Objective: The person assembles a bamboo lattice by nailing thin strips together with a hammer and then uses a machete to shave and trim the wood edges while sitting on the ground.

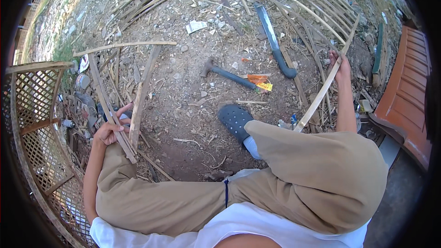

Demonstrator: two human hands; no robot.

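My left hand (111,127) grips a bundle of flat bamboo slats (138,96) that rests on my left knee and points away over the dirt. My right hand (341,65) is closed around a long bamboo strip (321,93) that runs from beside my right knee up toward the far right. I sit on the ground in tan trousers, one foot in a dark blue clog (234,119) in the middle.
A hammer (228,74) and a long machete (274,41) lie on the dirt ahead. Loose bamboo strips (294,4) are piled at the back. A woven bamboo lattice panel (39,124) stands at my left, an orange-brown board (406,92) at my right.
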